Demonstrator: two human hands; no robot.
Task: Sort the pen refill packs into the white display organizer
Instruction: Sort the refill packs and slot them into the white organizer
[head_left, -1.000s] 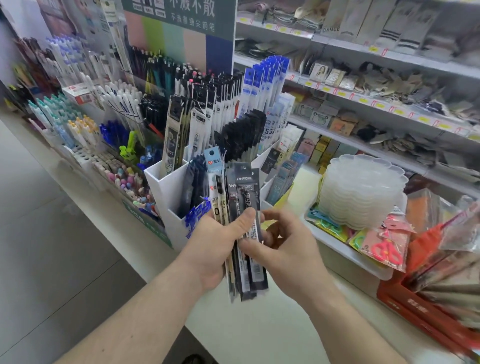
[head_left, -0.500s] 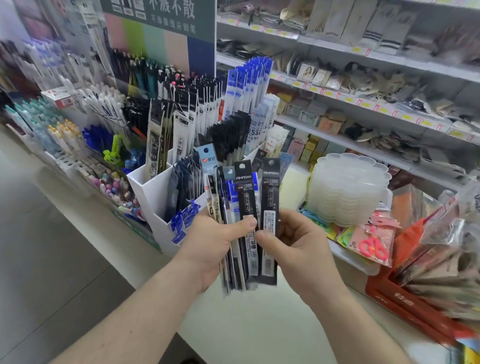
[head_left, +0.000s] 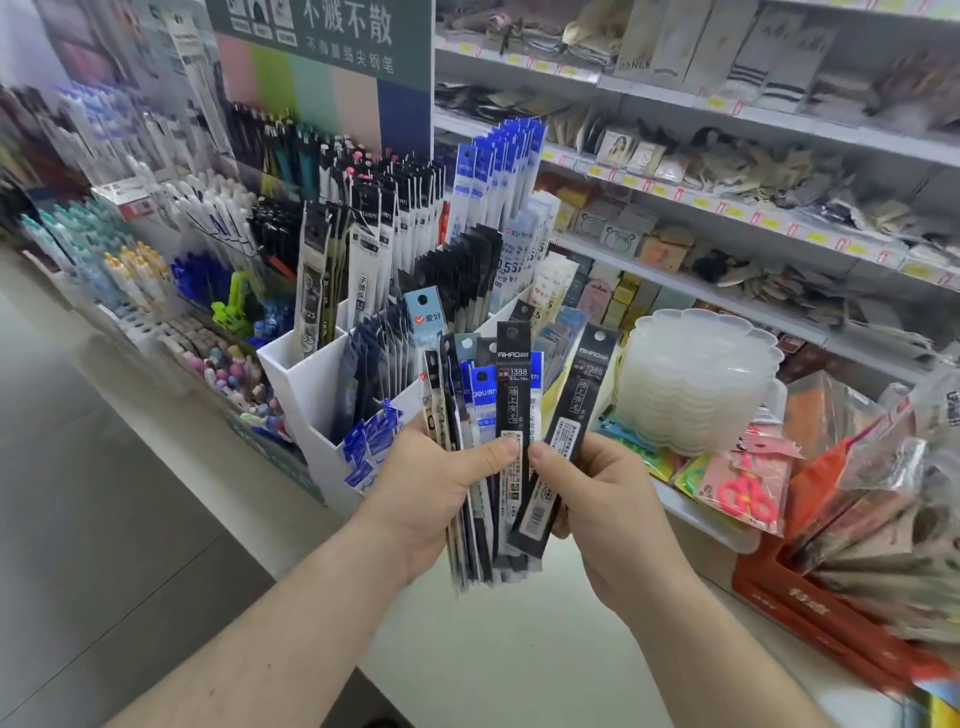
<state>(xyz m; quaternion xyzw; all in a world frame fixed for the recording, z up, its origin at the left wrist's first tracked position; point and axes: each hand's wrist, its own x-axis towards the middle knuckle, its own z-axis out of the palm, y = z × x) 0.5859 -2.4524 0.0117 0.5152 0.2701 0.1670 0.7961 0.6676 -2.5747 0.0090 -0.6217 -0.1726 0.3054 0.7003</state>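
Bright even shop light, soft faint shadows, blur at both side edges, wide-angle bending of shelves (head_left: 727, 208)

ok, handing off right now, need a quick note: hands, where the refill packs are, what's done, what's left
Left hand: grips a fanned bundle of refill packs, thumb across the front.
Right hand: pinches one black 1388 pack, tilted away from the bundle's right side.
White display organizer: just behind the hands, compartments already holding many upright packs.
Done: one pack singled out.
Left: drop it into its matching compartment, probably with the other black packs, then sort the bundle.
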